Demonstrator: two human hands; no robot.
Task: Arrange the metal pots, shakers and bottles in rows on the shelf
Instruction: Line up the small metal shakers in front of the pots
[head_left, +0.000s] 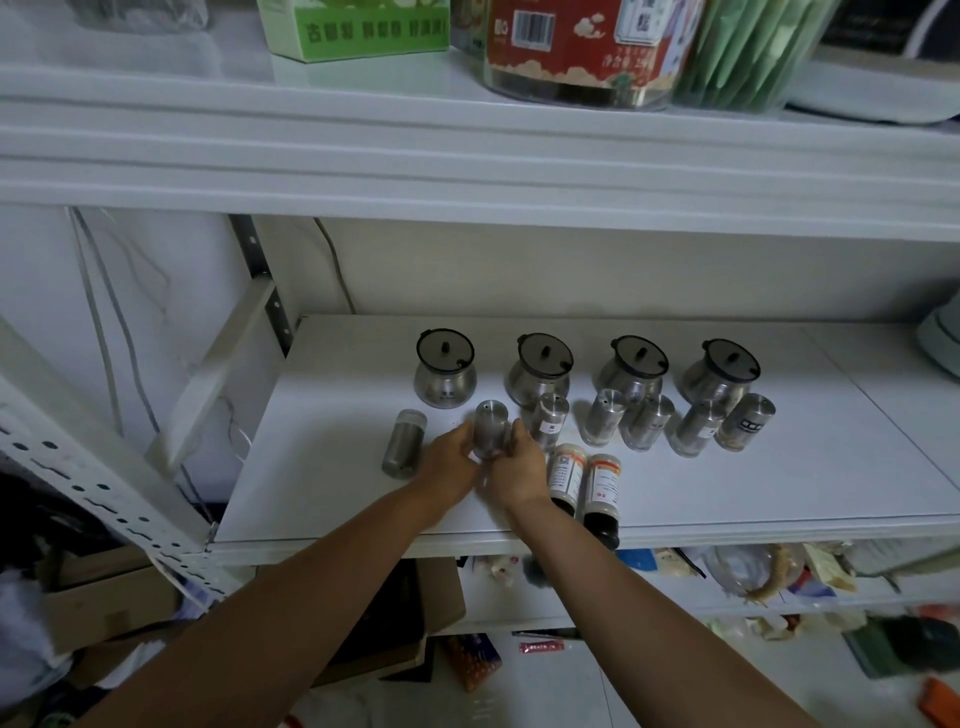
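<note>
Several metal pots with dark lids (445, 370) stand in a row at the back of the white shelf (779, 483). In front of them runs a row of metal shakers (602, 417). My left hand (451, 464) and my right hand (519, 467) both grip one metal shaker (491, 427) from either side, at the left part of that row. Another shaker (403, 441) stands alone to the left of my hands. Two orange-labelled bottles (566, 475) with dark caps stand close to the shelf's front edge, just right of my right hand.
The upper shelf (467, 171) overhangs close above, holding a green box (358, 26) and a red-labelled jar (576, 47). A perforated metal upright (93, 478) slants at the left. A pale appliance (940, 343) sits at the far right. Boxes and packets lie below.
</note>
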